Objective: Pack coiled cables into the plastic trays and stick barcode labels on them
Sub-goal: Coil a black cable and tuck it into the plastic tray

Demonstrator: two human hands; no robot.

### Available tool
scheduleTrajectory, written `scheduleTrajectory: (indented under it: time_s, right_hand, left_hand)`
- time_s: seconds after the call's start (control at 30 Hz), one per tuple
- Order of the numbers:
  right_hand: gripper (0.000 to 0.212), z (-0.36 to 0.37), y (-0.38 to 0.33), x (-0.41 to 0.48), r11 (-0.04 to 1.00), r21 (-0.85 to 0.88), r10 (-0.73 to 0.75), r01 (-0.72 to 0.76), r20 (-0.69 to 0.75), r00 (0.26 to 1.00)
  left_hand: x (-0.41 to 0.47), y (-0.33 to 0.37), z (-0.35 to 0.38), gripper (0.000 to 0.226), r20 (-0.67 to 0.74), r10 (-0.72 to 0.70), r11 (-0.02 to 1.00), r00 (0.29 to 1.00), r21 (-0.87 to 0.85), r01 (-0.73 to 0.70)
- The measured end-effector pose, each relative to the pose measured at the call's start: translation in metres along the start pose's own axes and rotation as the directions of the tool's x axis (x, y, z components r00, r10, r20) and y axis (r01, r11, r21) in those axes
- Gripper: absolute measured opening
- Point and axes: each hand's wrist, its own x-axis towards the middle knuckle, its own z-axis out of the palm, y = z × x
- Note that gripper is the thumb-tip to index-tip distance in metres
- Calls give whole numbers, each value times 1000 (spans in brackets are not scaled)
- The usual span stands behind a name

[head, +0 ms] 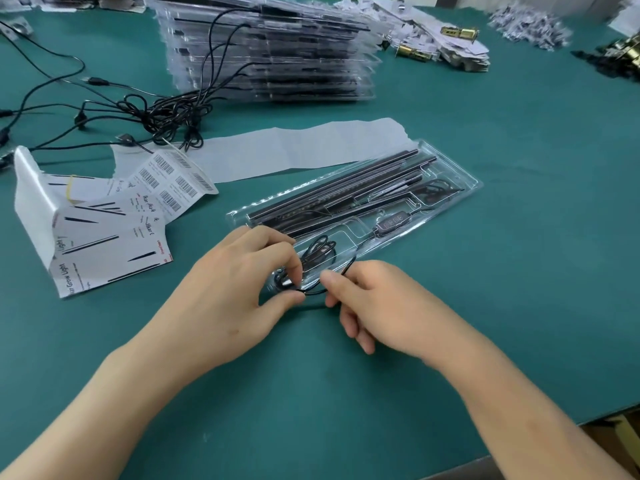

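Over clear ribbed tray (450, 202), both hands pinching thin glossy black cable (313, 291)

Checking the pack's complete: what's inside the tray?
Dark bars, a controller, a far coil, and a near coil pinched by left hand and right hand. The left hand hides the near corner of the tray.

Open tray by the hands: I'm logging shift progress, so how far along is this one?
Done: a stack of filled trays stands behind; in the open tray the light bars and controller are seated. In hand: left hand and right hand pinch the black cable, part-coiled over the tray's near end. Left: seat the coil, stick on a label from the barcode sheet, then the loose cables.
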Motion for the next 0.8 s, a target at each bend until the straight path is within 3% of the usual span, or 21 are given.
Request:
scheduleTrajectory:
  time_s: [0.07,0.1,0.13,0.2,0.23,0.3,0.37,0.5,0.67,0.8]
  right_hand:
    - [35,-10,6,-3,994,112,-5,1,35,999]
    - [31,-13,12,-4,998,64,-24,27,-41,999]
    - [28,-14,18,-4,997,-42,-68,62,-163,984]
    - [23,-14,26,-4,944,-295,-263,151,-390,882]
    - [23,-13,27,-3,886,-410,-393,217,-416,820]
    - [35,-15,30,6,759,-542,-581,360,-316,750]
    - [42,-20,33,19,671,-570,-672,474,-198,713]
    - [33,-26,29,40,652,-529,-710,543,-173,683]
    - [22,-25,24,49,616,-485,-747,621,-107,657]
    - [12,-22,32,49,614,-421,-769,667,-131,625]
  left_hand:
    - [-1,-1,0,11,-2,12,1000,1000,6,-12]
    - [-1,-2,0,11,2,21,1000,1000,11,-21]
    - [-2,-2,0,11,9,33,999,999,16,-34]
    - [-3,-4,-2,10,32,58,998,998,27,-59]
    - [-4,-5,-4,10,45,74,996,996,41,-75]
    - [-4,-7,-8,9,75,110,990,991,76,-115]
    - [-3,-9,-12,9,100,123,987,987,88,-131]
    - [-5,-8,-11,11,69,100,988,993,112,-107]
    - [-22,-12,-1,12,-143,8,991,990,134,11]
    - [-34,-6,13,24,-360,-251,963,898,2,270]
